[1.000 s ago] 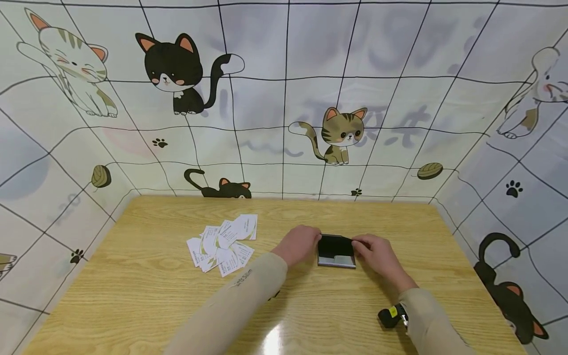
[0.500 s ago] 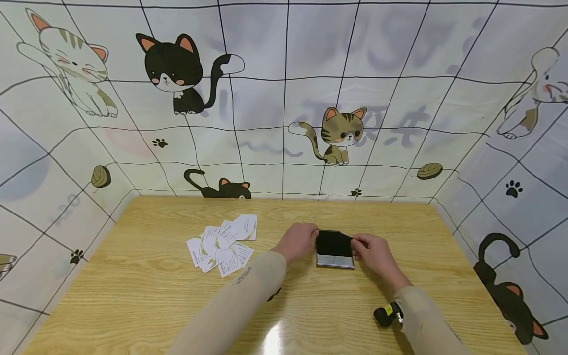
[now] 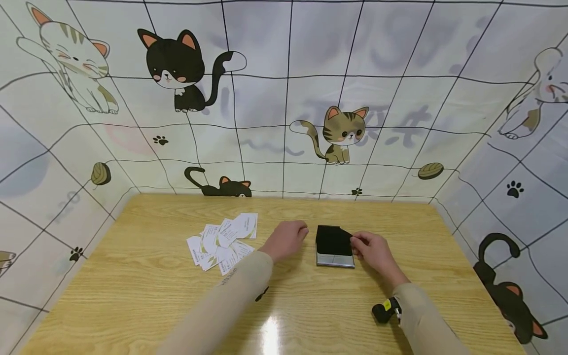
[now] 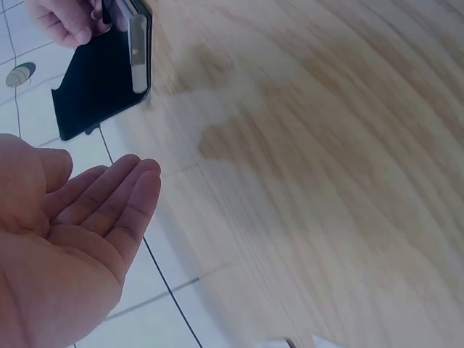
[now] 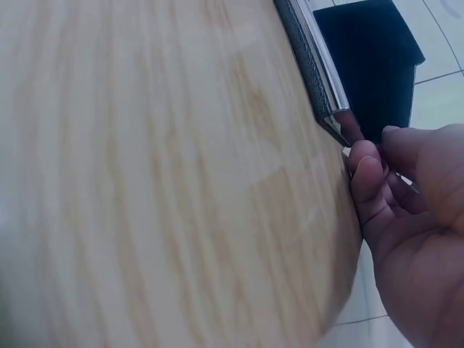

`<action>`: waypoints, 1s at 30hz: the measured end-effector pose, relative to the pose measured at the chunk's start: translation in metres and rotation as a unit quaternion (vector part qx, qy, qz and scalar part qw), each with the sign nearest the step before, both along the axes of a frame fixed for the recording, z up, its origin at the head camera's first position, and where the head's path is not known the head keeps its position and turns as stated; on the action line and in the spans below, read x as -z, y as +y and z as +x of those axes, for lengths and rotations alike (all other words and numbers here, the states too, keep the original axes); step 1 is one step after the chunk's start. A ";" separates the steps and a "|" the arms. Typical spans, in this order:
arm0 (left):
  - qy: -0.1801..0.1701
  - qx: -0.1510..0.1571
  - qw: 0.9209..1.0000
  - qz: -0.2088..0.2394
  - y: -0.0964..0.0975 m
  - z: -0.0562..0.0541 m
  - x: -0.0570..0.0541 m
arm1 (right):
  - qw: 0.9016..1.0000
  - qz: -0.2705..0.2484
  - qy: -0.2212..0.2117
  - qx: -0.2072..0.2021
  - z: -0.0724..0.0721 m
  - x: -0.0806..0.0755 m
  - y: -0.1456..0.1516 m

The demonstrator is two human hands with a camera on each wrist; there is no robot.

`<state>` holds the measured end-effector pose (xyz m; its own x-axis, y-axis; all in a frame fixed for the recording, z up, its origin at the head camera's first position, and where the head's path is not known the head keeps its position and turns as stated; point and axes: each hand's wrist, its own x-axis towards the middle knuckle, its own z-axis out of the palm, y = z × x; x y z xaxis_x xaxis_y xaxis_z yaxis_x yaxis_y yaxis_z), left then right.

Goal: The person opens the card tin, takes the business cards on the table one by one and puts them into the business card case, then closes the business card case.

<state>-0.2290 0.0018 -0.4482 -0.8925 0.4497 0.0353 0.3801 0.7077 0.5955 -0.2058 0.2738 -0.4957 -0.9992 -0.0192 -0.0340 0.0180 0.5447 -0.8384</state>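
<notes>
An opened business card case [image 3: 335,241] lies on the table, its black-lined lid raised and a silvery metal part along the near edge. My right hand [image 3: 372,252] pinches the right edge of the lid between thumb and fingers; the right wrist view shows this grip beside the case's dark textured side [image 5: 312,65]. To the left of the case, my left hand [image 3: 286,240] hovers apart from it. In the left wrist view its fingers [image 4: 138,196] are nearly straight and hold nothing. Several white printed cards [image 3: 222,241] lie overlapping, left of my left hand.
A wooden table [image 3: 324,310] bears everything. Cat-patterned cloth [image 3: 266,98] walls it at the back and sides. A black device with a yellow label [image 3: 385,310] shows at my right wrist.
My left hand has let go of the card case's left side and drawn away to the left. The lid has tilted further back, still in my right hand.
</notes>
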 end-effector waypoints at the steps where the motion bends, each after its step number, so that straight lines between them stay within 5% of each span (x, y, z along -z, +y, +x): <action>1: 0.004 -0.001 1.000 0.003 -0.004 0.000 0.001 | 1.000 -0.002 -0.004 0.003 0.000 0.000 0.000; 16: -0.001 -0.045 0.999 0.018 -0.079 0.013 -0.004 | 1.000 -0.021 0.001 0.007 -0.003 0.006 0.003; 30: 0.024 -0.104 0.994 -0.021 -0.150 0.021 0.009 | 0.999 -0.021 -0.027 -0.003 -0.003 0.004 0.002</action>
<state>-0.2084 -0.1480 -0.4567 -0.9640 0.2578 0.0649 0.2503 0.7976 0.5488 -0.2090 0.2757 -0.4993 -0.9958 -0.0271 -0.0875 0.0615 0.5096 -0.8582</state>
